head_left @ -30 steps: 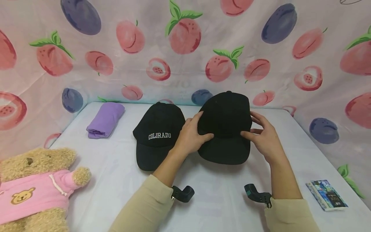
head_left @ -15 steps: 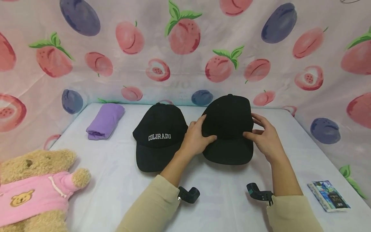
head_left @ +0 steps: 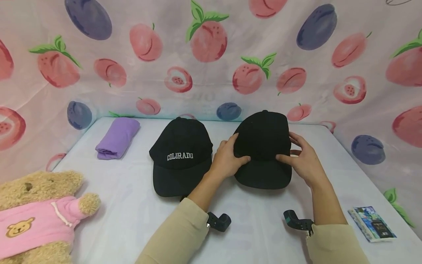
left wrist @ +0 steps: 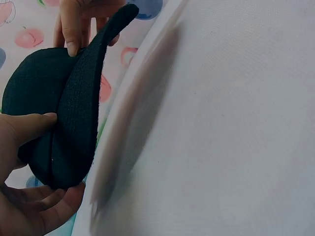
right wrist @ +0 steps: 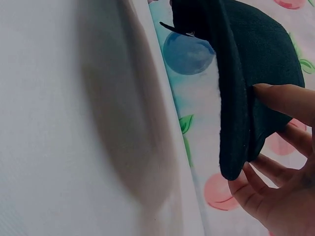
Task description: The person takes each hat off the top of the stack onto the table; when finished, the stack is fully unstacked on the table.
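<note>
A plain black baseball cap [head_left: 263,137] faces me, its brim toward me, held between both hands. My left hand [head_left: 227,157] grips its left side, the thumb lying where crown meets brim. On the other side my right hand [head_left: 303,159] pinches the cap in the same way, with fingers behind the edge. Both wrist views show the cap [left wrist: 74,108] [right wrist: 256,64] raised off the white surface, a shadow beneath it. Left of it rests a second black cap [head_left: 179,146] with COLORADO in white letters; my left forearm passes close to its brim.
A folded purple cloth [head_left: 118,138] lies at the back left of the white table [head_left: 125,209]. At the front left is a teddy bear in a pink top [head_left: 39,223]. A small colourful book or pack [head_left: 371,223] lies at the right. Fruit-printed fabric [head_left: 204,84] hangs behind.
Both hands have shifted the plain cap slightly right and down, away from the COLORADO cap, keeping their hold. The other things have stayed in place.
</note>
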Demonstrator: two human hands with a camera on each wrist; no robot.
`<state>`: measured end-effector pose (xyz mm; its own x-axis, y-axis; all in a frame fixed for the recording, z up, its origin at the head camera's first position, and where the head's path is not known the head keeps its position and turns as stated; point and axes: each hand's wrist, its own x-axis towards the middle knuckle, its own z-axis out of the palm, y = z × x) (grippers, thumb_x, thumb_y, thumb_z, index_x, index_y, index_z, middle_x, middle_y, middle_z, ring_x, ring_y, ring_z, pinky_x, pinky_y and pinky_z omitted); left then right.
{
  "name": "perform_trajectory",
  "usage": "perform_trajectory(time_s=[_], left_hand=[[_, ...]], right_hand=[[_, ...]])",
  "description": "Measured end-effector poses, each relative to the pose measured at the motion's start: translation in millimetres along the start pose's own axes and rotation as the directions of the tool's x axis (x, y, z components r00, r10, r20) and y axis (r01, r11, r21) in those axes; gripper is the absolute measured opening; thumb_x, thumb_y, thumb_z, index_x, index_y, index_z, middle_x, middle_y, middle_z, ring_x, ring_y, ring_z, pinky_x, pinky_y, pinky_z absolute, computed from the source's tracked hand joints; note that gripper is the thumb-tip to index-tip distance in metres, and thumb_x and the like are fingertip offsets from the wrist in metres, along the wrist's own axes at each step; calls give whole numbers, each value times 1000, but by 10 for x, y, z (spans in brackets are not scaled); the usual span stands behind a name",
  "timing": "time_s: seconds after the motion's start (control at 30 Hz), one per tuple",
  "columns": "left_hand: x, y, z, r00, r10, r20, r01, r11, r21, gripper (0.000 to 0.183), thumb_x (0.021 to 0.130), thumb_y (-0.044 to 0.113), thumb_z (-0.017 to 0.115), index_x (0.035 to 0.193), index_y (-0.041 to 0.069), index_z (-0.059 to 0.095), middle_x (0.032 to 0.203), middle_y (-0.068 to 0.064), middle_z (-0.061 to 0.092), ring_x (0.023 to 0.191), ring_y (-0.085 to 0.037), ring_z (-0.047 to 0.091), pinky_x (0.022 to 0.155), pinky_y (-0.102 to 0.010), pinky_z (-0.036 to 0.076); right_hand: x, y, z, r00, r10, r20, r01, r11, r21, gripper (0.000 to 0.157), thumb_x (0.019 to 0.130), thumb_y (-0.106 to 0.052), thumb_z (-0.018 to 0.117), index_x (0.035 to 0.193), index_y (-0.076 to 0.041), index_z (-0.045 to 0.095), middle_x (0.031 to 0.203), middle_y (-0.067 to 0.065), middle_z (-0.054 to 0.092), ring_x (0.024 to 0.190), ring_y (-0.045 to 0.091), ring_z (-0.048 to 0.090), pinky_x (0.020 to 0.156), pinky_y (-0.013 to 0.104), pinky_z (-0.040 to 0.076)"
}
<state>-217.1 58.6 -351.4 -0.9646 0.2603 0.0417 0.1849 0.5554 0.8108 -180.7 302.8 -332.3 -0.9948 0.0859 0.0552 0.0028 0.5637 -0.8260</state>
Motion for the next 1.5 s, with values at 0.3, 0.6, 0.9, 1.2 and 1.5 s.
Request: perform_trajectory(time_s=[0.3,0.6,0.9,1.2,1.5], left_hand=[[33,34,36,1000,8,12,-8,1000,14,86,92,35,78,164,26,31,150,-16,47,135,-35,53,111,-50,46],[51,62,83,1000,27,10,-27,1000,15,85,92,36,77,163,24,32,149,-16,48,134,-34,53,111,-49,46],[80,89,167,999,33,17,-34,999,14,82,94,31,76,163,22,33,148,-17,48,135,-35,52,112,-50,46],[118,126,294,999,29,37,-29,1000,1,81,93,24,78,162,22,35,149,-17,47,137,-34,51,113,-49,45],[167,186,408,998,20,62,-20,1000,0,85,91,22,80,162,22,34,150,-16,47,137,-33,52,111,-47,47]], right_hand=[[-11,15,-71,998,4,61,2,996,-88,99,91,-24,79,167,-18,16,168,22,26,137,50,44,103,67,47],[-5,56,-135,997,-9,79,19,991,-130,101,91,-23,80,167,-16,15,167,24,26,135,51,45,103,67,48],[-7,95,-185,998,-10,62,16,995,-100,99,91,-18,79,167,-14,16,167,25,26,138,53,43,105,68,45],[18,211,-259,999,-10,50,14,996,-83,98,89,-10,76,167,-12,17,167,26,25,139,54,42,109,70,41],[94,304,-340,999,-10,37,12,997,-72,97,88,-4,73,167,-10,16,167,28,23,140,57,39,110,72,37]])
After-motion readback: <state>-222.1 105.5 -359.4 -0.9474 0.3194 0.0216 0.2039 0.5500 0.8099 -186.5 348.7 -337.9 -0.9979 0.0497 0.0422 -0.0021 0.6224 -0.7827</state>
